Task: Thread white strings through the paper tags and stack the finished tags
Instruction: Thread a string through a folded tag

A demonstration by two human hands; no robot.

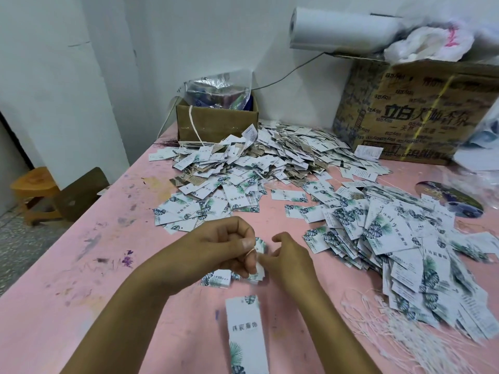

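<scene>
Threading | left hand fingers clenched round a tag and white string, held above the pink surface, likely steadying the hole | right hand fingers at tag's edge, grip unclear | neat stack close in front, loose strings within right reach.

At left the paint-stained pink tabletop lay open; heaps of leaf-printed white paper tags covered the middle and right, while a small brown cardboard box and a large printed carton walled the back.
</scene>
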